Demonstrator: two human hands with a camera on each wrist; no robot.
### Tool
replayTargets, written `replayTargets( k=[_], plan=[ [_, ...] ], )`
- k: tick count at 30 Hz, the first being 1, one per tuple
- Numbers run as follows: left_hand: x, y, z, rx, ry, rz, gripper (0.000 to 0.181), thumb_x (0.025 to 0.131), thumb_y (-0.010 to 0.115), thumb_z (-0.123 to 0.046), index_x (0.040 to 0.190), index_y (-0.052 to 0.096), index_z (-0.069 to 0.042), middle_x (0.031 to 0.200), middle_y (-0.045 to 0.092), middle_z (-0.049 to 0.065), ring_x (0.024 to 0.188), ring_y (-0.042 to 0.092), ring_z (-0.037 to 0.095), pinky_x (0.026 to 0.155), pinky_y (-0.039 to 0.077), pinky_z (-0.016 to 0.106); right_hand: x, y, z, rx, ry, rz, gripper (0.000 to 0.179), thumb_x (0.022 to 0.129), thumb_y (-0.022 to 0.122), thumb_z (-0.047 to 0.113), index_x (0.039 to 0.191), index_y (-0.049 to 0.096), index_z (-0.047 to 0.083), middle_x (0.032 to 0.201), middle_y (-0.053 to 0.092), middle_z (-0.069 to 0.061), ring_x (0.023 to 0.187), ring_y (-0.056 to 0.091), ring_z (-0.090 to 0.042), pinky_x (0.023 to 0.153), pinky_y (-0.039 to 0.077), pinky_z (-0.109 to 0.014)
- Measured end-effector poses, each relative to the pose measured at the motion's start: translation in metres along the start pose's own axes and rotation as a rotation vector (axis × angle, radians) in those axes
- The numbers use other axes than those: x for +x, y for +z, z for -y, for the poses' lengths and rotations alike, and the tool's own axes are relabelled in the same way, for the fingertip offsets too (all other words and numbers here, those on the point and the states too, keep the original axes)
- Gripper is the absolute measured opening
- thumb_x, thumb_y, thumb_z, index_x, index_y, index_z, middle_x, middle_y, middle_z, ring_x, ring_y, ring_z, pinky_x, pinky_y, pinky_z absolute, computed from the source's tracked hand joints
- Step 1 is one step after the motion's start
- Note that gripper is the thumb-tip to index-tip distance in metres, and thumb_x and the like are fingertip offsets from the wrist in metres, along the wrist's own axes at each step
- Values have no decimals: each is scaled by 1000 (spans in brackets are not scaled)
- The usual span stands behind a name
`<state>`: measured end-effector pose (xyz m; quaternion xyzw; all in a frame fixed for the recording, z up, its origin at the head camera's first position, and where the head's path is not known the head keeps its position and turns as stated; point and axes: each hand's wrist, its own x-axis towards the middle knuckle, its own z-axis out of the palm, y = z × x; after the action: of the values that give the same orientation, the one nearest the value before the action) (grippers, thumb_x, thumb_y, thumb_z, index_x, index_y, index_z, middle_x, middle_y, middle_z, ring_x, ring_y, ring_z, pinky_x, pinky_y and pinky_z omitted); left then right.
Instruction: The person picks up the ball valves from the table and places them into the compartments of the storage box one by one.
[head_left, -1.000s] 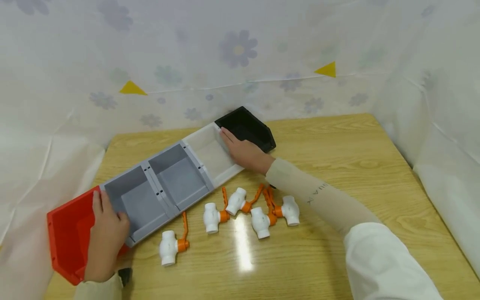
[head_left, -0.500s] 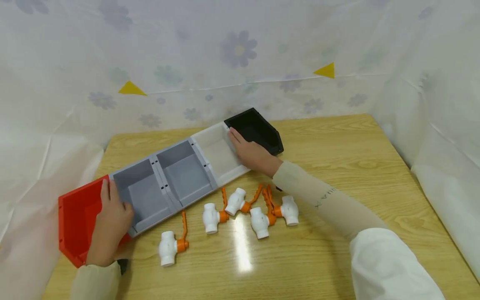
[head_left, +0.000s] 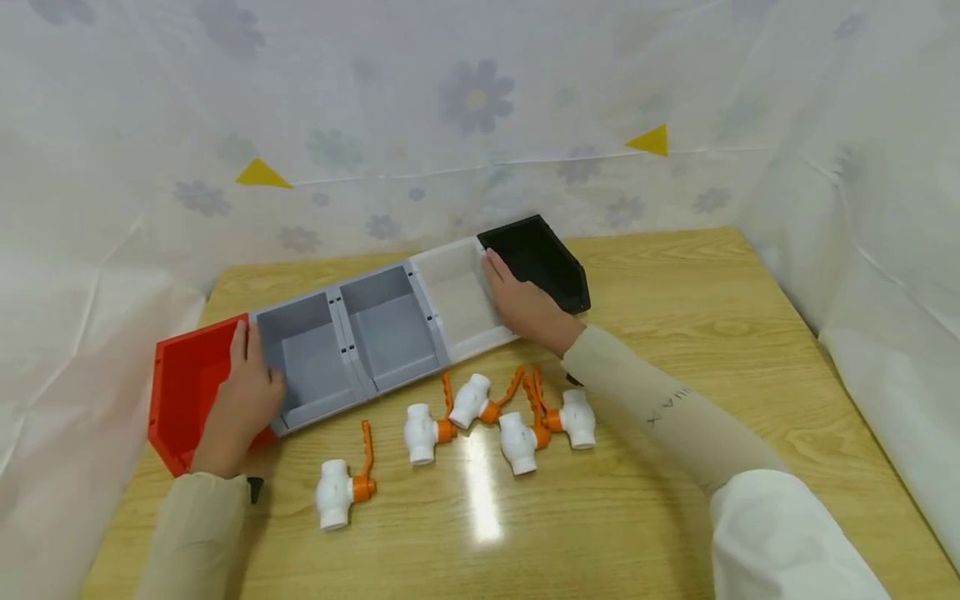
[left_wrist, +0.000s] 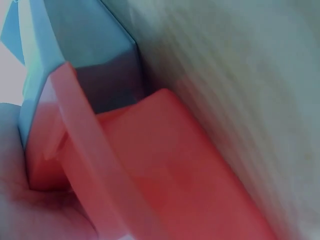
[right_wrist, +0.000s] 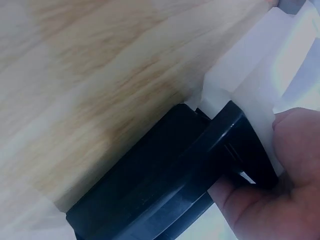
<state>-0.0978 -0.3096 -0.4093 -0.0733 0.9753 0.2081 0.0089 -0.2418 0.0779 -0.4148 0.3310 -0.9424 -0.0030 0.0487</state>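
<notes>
A joined row of bins lies slantwise on the table: a red bin [head_left: 183, 367], two grey bins [head_left: 307, 367], a white bin [head_left: 457, 292] and a black bin [head_left: 536, 258]. My left hand [head_left: 243, 387] grips the wall where red meets grey; in the left wrist view the hand wraps the end of the red rim [left_wrist: 85, 125]. At the other end, my right hand [head_left: 525, 308] holds the wall between white and black. The right wrist view shows fingers around the black bin's rim [right_wrist: 200, 150]. No contents show inside the bins.
In front of the row lie several white ball valves with orange handles; one valve [head_left: 333, 496] sits apart at left, the others cluster near a central valve [head_left: 519, 443]. Behind the wooden table [head_left: 675, 333] hangs a flowered sheet [head_left: 480, 167] with two yellow triangles.
Both hands have carried the bin row to the right, and its left end has swung toward the back, so it slants less. The valves have stayed in place.
</notes>
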Motion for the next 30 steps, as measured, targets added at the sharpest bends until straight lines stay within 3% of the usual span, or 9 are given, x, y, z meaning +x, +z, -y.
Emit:
replayTargets(
  k=[8,11,14,16,18,20,30],
  plan=[
    [21,5,-11,-3,56,4,71,92,36,-13,147,-9,-6,154,-16,10,41,38,23,41,37,32,-11,2,-14,-30,36,4,59,97,40,9,146,9,-4,153,8,-18,42,43,-16,41,39,-23],
    [26,5,-15,1,61,12,70,92,34,-13,147,-10,-7,154,-16,9,40,38,23,40,37,32,-15,1,-18,-47,27,-18,58,96,41,7,145,12,-6,152,10,-21,70,57,-22,42,40,-24],
    [35,8,-20,2,81,26,70,93,34,-14,147,-11,-8,154,-17,8,40,39,24,40,37,33,-21,0,-23,-45,41,-36,58,96,41,6,145,13,-7,152,12,-22,81,55,-24,41,40,-24],
    [41,10,-23,3,96,35,70,93,34,-14,147,-11,-9,154,-17,7,40,39,24,40,37,34,-25,0,-27,-22,64,-44,58,96,42,6,145,13,-6,152,12,-22,71,56,-22,40,39,-24],
    [47,12,-28,4,102,43,71,93,35,-14,147,-11,-10,154,-18,5,40,40,24,40,37,34,-29,-1,-31,16,94,-41,59,96,42,8,145,12,-5,152,10,-21,49,47,-18,40,38,-24],
    [53,14,-32,5,108,51,71,93,35,-15,147,-11,-11,154,-18,4,40,41,24,40,38,34,-32,-2,-35,57,123,-36,61,97,44,9,146,11,-4,153,9,-20,39,40,-16,39,37,-25],
    [74,22,-51,1,156,68,68,94,33,-17,148,-9,-11,154,-17,1,40,41,24,40,39,34,-47,1,-49,129,216,-22,62,97,44,12,147,9,-2,154,5,-18,37,38,-16,39,37,-26]
  ],
)
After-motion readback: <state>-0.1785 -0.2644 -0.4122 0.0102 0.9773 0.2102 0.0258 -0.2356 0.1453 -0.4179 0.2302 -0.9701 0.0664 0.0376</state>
